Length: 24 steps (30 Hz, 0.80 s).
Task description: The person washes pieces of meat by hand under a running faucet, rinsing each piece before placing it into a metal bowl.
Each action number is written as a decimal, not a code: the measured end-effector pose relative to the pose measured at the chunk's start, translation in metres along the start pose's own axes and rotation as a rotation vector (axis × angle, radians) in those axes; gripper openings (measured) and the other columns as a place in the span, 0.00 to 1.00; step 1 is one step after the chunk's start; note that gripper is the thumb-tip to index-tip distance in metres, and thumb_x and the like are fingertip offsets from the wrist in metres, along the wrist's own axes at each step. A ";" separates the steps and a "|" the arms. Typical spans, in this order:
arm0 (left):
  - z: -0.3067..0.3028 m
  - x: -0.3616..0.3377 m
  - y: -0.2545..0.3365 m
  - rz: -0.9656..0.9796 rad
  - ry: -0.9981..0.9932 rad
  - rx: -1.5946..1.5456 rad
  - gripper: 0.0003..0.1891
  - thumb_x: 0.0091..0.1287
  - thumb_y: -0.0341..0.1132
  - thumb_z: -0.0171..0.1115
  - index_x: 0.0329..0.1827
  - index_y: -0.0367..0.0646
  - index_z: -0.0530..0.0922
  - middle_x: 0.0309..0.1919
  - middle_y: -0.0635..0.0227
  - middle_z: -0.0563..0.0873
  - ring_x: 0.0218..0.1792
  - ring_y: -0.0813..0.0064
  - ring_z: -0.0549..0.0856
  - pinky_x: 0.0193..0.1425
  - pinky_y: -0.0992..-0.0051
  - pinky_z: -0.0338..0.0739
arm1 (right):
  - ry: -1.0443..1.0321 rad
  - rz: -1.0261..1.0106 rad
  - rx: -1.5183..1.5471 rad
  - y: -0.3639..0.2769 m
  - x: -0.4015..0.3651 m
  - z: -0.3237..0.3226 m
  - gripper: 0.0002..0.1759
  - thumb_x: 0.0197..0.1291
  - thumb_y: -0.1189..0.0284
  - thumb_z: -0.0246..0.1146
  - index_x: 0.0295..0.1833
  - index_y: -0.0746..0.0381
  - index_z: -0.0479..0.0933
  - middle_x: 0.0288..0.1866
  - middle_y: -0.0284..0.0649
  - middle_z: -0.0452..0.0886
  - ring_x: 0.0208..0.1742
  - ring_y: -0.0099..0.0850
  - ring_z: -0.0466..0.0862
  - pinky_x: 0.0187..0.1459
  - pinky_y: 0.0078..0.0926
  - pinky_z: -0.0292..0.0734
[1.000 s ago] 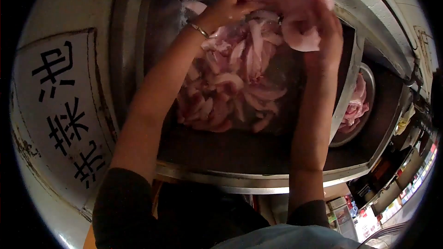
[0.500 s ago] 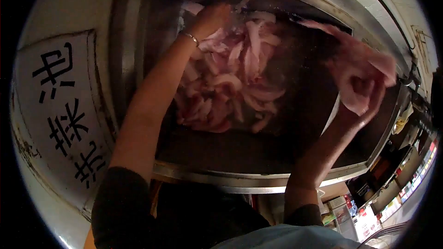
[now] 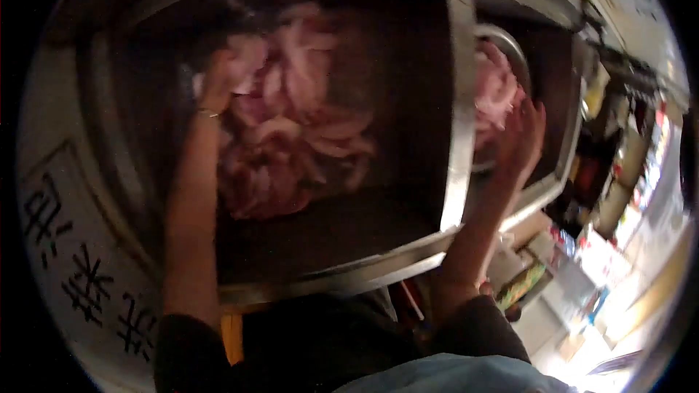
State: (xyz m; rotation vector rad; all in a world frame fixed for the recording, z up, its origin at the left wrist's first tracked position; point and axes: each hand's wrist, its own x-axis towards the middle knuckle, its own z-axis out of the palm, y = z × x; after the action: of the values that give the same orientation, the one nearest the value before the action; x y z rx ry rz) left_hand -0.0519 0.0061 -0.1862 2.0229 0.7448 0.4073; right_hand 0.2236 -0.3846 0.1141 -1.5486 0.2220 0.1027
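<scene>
With loose, open fingers, the right hand (image 3: 521, 135) is touching the raw pink meat pile (image 3: 495, 91) in the round silver metal bowl (image 3: 511, 40), while the left hand (image 3: 215, 81) is touching long pink meat strips (image 3: 304, 65) in the dark metal sink (image 3: 400, 51), its grip looking too blurry to tell.

Boxes (image 3: 575, 284) near bright floor (image 3: 659, 295)

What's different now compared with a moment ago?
The right hand has carried its meat rightward across the divider to the metal bowl; blur hides whether it has let go. The whole view has shifted too. The left hand stays at the meat pile in the large basin.
</scene>
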 end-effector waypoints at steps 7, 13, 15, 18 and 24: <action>-0.064 0.042 0.115 -0.548 0.025 -1.219 0.12 0.63 0.35 0.48 0.46 0.40 0.71 0.42 0.67 0.76 0.44 0.74 0.75 0.49 0.74 0.70 | -0.654 -0.054 -0.152 0.052 -0.077 0.153 0.11 0.54 0.75 0.55 0.44 0.63 0.75 0.40 0.38 0.78 0.43 0.26 0.76 0.46 0.21 0.69; -0.097 0.024 0.161 -0.214 -0.084 -1.073 0.13 0.63 0.33 0.49 0.50 0.40 0.70 0.47 0.65 0.75 0.49 0.73 0.73 0.53 0.73 0.69 | -1.024 0.352 0.098 0.118 -0.104 0.268 0.21 0.57 0.58 0.57 0.45 0.65 0.73 0.35 0.34 0.77 0.35 0.22 0.73 0.38 0.22 0.69; -0.101 0.019 0.174 -0.339 -0.268 -1.662 0.16 0.62 0.35 0.50 0.51 0.38 0.69 0.53 0.60 0.72 0.53 0.63 0.72 0.58 0.60 0.65 | -1.047 0.612 0.411 0.117 -0.107 0.283 0.21 0.56 0.58 0.58 0.45 0.66 0.73 0.35 0.35 0.76 0.34 0.23 0.73 0.39 0.23 0.70; -0.101 0.004 0.165 -0.246 -0.062 -0.305 0.19 0.62 0.35 0.52 0.55 0.39 0.67 0.56 0.60 0.70 0.57 0.64 0.69 0.62 0.61 0.60 | -1.025 0.375 0.213 0.125 -0.114 0.301 0.20 0.54 0.61 0.60 0.45 0.66 0.72 0.34 0.36 0.77 0.35 0.23 0.74 0.38 0.22 0.70; -0.093 -0.009 0.155 -0.276 -0.236 -1.068 0.22 0.62 0.35 0.53 0.60 0.41 0.63 0.57 0.65 0.68 0.58 0.70 0.67 0.61 0.67 0.60 | -1.114 0.380 0.352 0.095 -0.127 0.308 0.19 0.47 0.68 0.66 0.43 0.67 0.73 0.29 0.36 0.78 0.29 0.22 0.76 0.30 0.21 0.72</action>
State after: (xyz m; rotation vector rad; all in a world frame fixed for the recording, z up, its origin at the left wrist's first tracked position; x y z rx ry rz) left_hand -0.0565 -0.0013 -0.0054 0.9280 0.4790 0.2960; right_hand 0.1039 -0.0659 0.0501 -0.9029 -0.3434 1.1237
